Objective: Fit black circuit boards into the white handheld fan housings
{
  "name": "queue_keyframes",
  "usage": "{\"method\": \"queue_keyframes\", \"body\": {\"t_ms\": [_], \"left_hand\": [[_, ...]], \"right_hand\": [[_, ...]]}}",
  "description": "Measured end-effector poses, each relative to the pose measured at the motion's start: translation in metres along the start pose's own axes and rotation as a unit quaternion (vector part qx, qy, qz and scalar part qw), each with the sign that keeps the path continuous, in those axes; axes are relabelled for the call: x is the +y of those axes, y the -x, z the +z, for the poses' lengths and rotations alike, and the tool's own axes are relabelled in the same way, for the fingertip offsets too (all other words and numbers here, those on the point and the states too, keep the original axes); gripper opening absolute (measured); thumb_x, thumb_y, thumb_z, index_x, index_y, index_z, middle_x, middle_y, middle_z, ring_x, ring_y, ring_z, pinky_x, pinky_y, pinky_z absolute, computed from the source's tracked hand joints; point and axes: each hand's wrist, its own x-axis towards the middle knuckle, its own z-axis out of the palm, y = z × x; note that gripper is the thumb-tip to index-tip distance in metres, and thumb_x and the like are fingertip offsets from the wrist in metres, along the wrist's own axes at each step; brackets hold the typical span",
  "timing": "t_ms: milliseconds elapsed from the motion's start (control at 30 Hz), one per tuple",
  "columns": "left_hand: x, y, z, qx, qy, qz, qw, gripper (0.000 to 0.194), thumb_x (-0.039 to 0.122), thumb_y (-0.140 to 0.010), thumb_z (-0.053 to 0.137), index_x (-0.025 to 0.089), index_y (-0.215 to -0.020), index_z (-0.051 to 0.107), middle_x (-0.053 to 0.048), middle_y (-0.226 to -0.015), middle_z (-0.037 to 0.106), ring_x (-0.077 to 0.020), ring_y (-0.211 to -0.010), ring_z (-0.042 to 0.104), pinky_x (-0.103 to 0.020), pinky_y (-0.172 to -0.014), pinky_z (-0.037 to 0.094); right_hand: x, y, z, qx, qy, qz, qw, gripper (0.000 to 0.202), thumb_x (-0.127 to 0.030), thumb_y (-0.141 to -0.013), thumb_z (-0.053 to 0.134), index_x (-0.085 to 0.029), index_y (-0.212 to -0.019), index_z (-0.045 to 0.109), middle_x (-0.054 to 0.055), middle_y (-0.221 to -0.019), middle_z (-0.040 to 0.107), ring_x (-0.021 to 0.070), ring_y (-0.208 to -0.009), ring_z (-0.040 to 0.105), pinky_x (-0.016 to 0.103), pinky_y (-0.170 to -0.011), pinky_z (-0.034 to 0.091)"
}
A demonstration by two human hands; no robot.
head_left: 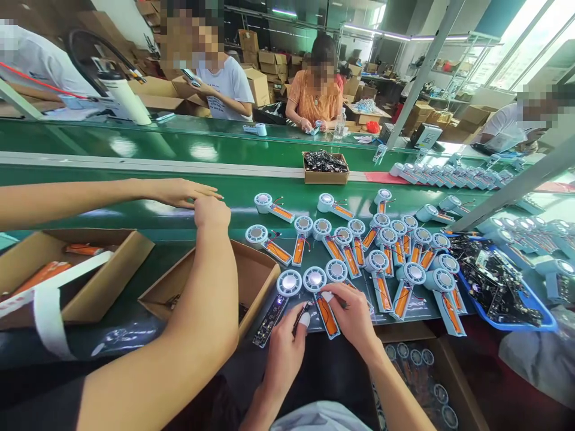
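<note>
Near the table's front edge, my left hand is closed on a thin dark circuit board, mostly hidden by the fingers. A pale cover sits on its thumb. My right hand pinches at the neck of a light-blue handheld fan whose open handle shows an orange battery; what the fingertips grip is too small to make out. To the left lies another fan, its handle covered by a dark board with a small light on it. A third fan is just behind my right hand.
Several open fans crowd the table rightward, beside a blue basket of dark boards. At left, a co-worker's arms reach over cardboard boxes. Below right stands a box of fans. A small carton sits farther back.
</note>
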Motion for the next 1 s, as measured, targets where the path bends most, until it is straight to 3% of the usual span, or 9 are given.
{"method": "queue_keyframes", "body": {"t_ms": [100,200,300,500,733,1000], "left_hand": [[0.005,0.001,-0.001,-0.013,0.049,-0.043,0.998,0.033,0.027,-0.093,0.039,0.018,-0.120,0.056,-0.006,-0.086,0.076,-0.0171,-0.054,0.065,-0.033,-0.063,0.056],[0.008,0.003,0.001,-0.012,0.078,-0.052,0.995,0.024,0.029,-0.094,0.038,0.020,-0.110,0.054,-0.002,-0.077,0.071,-0.0146,-0.049,0.059,-0.027,-0.053,0.050],[0.008,0.003,0.002,-0.029,0.082,-0.057,0.995,0.021,0.032,-0.095,0.038,0.021,-0.098,0.056,0.004,-0.062,0.059,-0.0139,-0.046,0.052,-0.024,-0.047,0.042],[0.010,0.000,0.001,-0.034,0.119,-0.082,0.989,0.029,0.034,-0.094,0.040,0.019,-0.110,0.059,0.000,-0.074,0.064,-0.0128,-0.049,0.052,-0.023,-0.047,0.040],[0.014,-0.007,0.001,-0.055,0.158,-0.126,0.978,0.029,0.040,-0.087,0.049,0.018,-0.099,0.064,0.007,-0.052,0.047,-0.0122,-0.042,0.043,-0.021,-0.039,0.030],[0.020,-0.005,0.003,-0.044,0.210,-0.170,0.962,0.032,0.041,-0.081,0.053,0.016,-0.098,0.062,0.008,-0.050,0.049,-0.0109,-0.039,0.044,-0.021,-0.039,0.035]], "right_hand": [[0.002,-0.002,0.006,0.002,-0.040,-0.006,0.999,0.019,-0.019,-0.094,0.057,-0.021,-0.101,0.074,0.006,-0.095,0.078,0.0200,-0.087,0.073,0.028,-0.077,0.057],[0.001,-0.002,0.010,-0.035,-0.038,-0.001,0.999,0.019,-0.018,-0.094,0.056,-0.021,-0.105,0.072,0.004,-0.085,0.075,0.0178,-0.075,0.070,0.026,-0.069,0.055],[0.001,0.000,0.010,-0.085,0.005,-0.055,0.995,0.022,-0.015,-0.096,0.051,-0.021,-0.099,0.072,0.006,-0.088,0.072,0.0187,-0.081,0.068,0.028,-0.073,0.054],[0.004,0.008,0.007,-0.098,0.018,-0.084,0.992,0.024,-0.009,-0.095,0.050,-0.022,-0.103,0.069,0.008,-0.098,0.069,0.0199,-0.092,0.066,0.030,-0.080,0.055],[0.003,0.010,0.004,-0.107,0.033,-0.087,0.990,0.024,-0.010,-0.095,0.050,-0.023,-0.103,0.068,0.007,-0.099,0.067,0.0202,-0.093,0.065,0.031,-0.081,0.056],[0.006,0.011,0.008,-0.087,0.044,-0.082,0.992,0.023,-0.010,-0.094,0.052,-0.023,-0.098,0.071,0.006,-0.094,0.066,0.0201,-0.088,0.064,0.031,-0.076,0.054]]}}
